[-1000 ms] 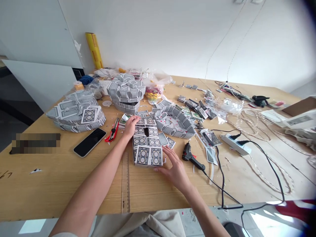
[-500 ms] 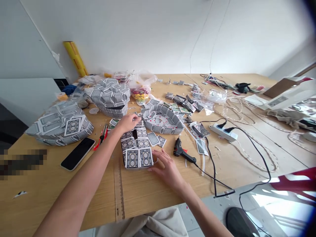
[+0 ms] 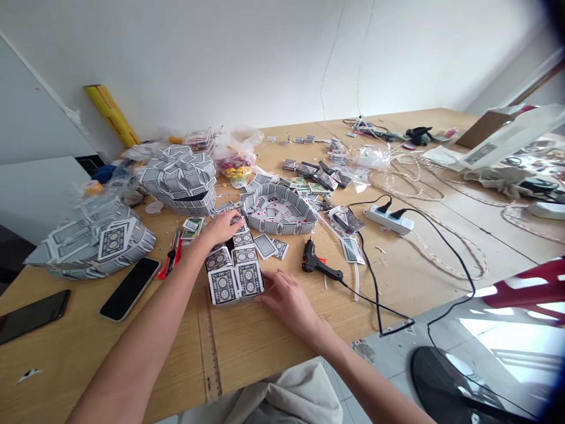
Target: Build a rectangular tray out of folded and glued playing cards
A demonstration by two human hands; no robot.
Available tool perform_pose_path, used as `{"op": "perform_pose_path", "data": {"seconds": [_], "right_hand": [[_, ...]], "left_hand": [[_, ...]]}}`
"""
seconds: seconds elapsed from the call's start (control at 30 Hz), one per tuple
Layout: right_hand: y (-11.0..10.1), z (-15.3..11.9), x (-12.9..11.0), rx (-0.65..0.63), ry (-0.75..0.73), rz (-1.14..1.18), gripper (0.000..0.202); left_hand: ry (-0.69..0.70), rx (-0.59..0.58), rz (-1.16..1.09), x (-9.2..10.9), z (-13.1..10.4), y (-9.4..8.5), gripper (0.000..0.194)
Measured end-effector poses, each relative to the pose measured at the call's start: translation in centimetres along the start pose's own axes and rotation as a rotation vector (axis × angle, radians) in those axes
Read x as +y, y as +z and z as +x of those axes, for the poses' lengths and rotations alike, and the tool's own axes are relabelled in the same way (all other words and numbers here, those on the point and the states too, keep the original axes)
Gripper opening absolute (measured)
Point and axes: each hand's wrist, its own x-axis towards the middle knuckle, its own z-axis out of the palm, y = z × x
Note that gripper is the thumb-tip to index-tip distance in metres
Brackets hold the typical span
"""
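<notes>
A long, narrow box of patterned black-and-white playing cards (image 3: 241, 271) sits on the light wood-grain worktop (image 3: 247, 341) in front of the person, its near end towards six o'clock. The left hand (image 3: 223, 228) reaches over its twelve o'clock end with the fingers bent down onto the cards; whether they pinch an edge or merely rest there, I cannot tell. The right hand (image 3: 286, 297) lies at the box's four o'clock corner, thumb and fingers loosely parted around that corner without clasping anything. Going by the thin card walls, the box should be light and rather springy: fairly stiff along the folded edges, easy to dent in the middle of a panel. The glossy card faces may slide under dry fingertips, and overlapping cards could lift if pushed against their edges. A dark gap runs between the top cards towards the far end, probably the weakest place to press. The safer hold looks to be low on the long sides, at three and nine o'clock, with flat fingers and an even, gentle squeeze. Loose grey-backed cards (image 3: 265, 246) lie close by at two o'clock, and a black pistol-shaped glue gun (image 3: 324, 268) lies apart at three o'clock.
</notes>
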Motion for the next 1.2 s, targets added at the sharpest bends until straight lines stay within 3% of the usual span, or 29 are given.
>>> {"op": "perform_pose_path", "data": {"seconds": [0.3, 0.47, 0.63, 0.83, 1.03, 1.2], "right_hand": [[0.1, 0.0, 0.3, -0.008, -0.012, 0.005, 0.046], [-0.2, -0.1, 0.5, -0.027, -0.011, -0.006, 0.054], [-0.5, -0.2, 0.6, -0.046, -0.027, 0.032, 0.060], [-0.2, 0.1, 0.3, -0.058, -0.005, 0.055, 0.063], [0.1, 0.2, 0.3, -0.051, -0.006, 0.049, 0.055], [0.3, 0.2, 0.4, -0.059, -0.002, 0.037, 0.064]], "left_hand": [[0.010, 0.034, -0.018, -0.4, 0.3, 0.6, 0.032], [0.024, 0.188, -0.112, -1.0, -0.4, -0.7, 0.040], [-0.046, 0.329, -0.219, -3.6, -2.6, -2.0, 0.045], [-0.141, 0.377, -0.365, -6.0, -4.7, 0.0, 0.040], [-0.196, 0.410, -0.521, -6.1, -4.9, 2.0, 0.042], [-0.278, 0.432, -0.585, -6.2, -4.7, 2.4, 0.040]]}}
